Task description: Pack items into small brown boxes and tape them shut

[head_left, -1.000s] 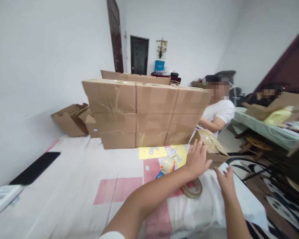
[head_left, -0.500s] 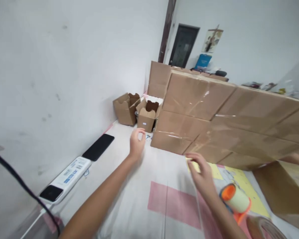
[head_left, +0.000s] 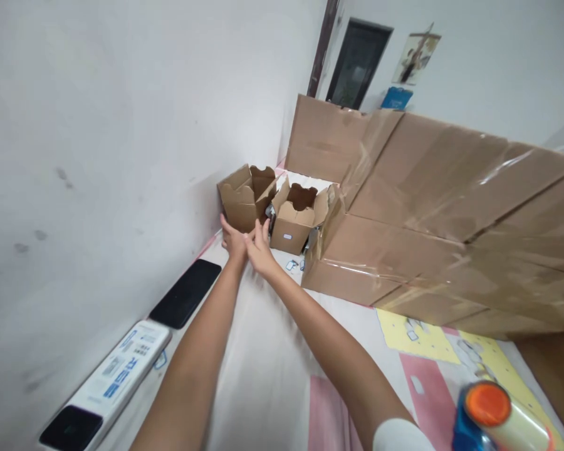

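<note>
Both my arms stretch far forward over a bed with a white, pink and yellow sheet point(head_left: 263, 351). My left hand point(head_left: 232, 237) reaches the lower front of an open small cardboard box point(head_left: 245, 196) standing by the wall, fingers spread. My right hand point(head_left: 261, 247) is just beside it, fingers stretched out, between that box and a second open small box point(head_left: 297, 216). Neither hand holds anything. A tape dispenser with an orange core point(head_left: 491, 416) sits at the bottom right, near my body.
A stacked wall of large taped cardboard cartons point(head_left: 442, 213) fills the right side. A black phone point(head_left: 185, 293) and a white device point(head_left: 115, 376) lie along the left wall. Small white labels point(head_left: 291, 265) are scattered near the boxes. A dark door point(head_left: 360, 62) is far behind.
My view has swung left and moved closer to the corner. Both hands have gone from the tape roll and box at the right to the small open boxes by the wall.
</note>
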A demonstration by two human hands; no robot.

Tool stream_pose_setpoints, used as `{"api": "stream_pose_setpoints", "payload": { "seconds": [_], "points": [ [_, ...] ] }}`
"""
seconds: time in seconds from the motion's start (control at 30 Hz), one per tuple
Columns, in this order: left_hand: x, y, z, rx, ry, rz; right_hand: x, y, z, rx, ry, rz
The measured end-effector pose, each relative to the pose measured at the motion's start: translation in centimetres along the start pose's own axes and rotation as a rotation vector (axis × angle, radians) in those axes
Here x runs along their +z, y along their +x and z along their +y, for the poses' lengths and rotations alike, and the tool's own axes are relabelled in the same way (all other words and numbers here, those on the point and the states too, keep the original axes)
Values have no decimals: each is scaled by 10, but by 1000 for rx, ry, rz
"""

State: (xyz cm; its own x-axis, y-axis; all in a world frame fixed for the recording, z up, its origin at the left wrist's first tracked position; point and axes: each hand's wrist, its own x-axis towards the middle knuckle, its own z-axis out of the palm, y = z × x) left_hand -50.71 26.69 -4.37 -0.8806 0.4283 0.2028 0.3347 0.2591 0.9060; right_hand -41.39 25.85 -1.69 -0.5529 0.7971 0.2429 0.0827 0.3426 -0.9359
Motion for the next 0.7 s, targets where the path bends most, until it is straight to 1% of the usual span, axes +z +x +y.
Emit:
{"api": "stream_pose_setpoints", "payload": {
  "seconds": [0.1, 0.3, 0.37, 0.43, 0.5, 0.57, 0.63, 0.7],
  "points": [
    [1, 0, -2, 91, 66, -6, 4, 20, 9, 92, 18, 119],
    [0, 3, 0, 157, 55, 13, -4, 47, 17, 61, 111, 272],
    [2, 6, -2, 156, 48, 27, -7, 57, 21, 76, 158, 284],
    [3, 8, -4, 151, 47, 38, -10, 63, 25, 118, 190, 268],
    [3, 9, -5, 152, 44, 43, -12, 66, 28, 162, 157, 251],
    [3, 10, -5, 156, 39, 41, -13, 66, 29, 172, 83, 254],
    [1, 9, -4, 157, 30, 36, -10, 67, 28, 164, 57, 278],
    [-1, 9, -3, 156, 21, 26, -5, 71, 26, 168, 101, 323]
  ]
}}
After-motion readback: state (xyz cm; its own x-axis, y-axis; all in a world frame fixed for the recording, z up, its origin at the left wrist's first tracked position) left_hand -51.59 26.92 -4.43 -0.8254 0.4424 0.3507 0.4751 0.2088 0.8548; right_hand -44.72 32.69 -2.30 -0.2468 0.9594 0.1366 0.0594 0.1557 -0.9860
